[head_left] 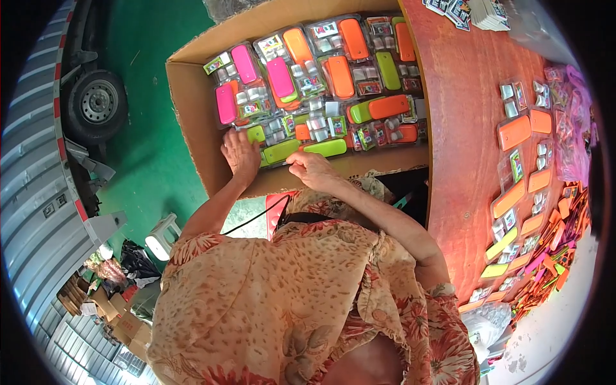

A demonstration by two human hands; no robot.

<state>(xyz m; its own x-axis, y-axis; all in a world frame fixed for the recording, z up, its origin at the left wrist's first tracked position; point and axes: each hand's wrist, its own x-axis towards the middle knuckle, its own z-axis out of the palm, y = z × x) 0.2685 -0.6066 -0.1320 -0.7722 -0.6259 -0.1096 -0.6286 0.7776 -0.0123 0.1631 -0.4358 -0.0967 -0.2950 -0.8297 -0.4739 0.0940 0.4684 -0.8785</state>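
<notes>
Inside the large cardboard box [192,131], clear plastic packs lie in rows, each with a coloured oblong case and small white-topped pots. My left hand [240,154] reaches over the near left corner, fingers a little apart, touching the packs beside a small green case [256,134]. At the near side, my right hand [312,171] is closed, thumb and forefinger pinched at the edge of a clear pack with a green case [281,151]. Another green case [326,148] lies just beyond its knuckles. Pink cases [244,63] and orange cases [340,77] fill the farther rows.
A reddish wooden table [462,115] adjoins the box on the right, bearing rows of packs [513,131], printed cards [489,14] and a purple plastic bag [572,122]. Loose coloured cases [545,269] are heaped beyond. A white stool [163,237] and a wheeled vehicle [97,106] stand left.
</notes>
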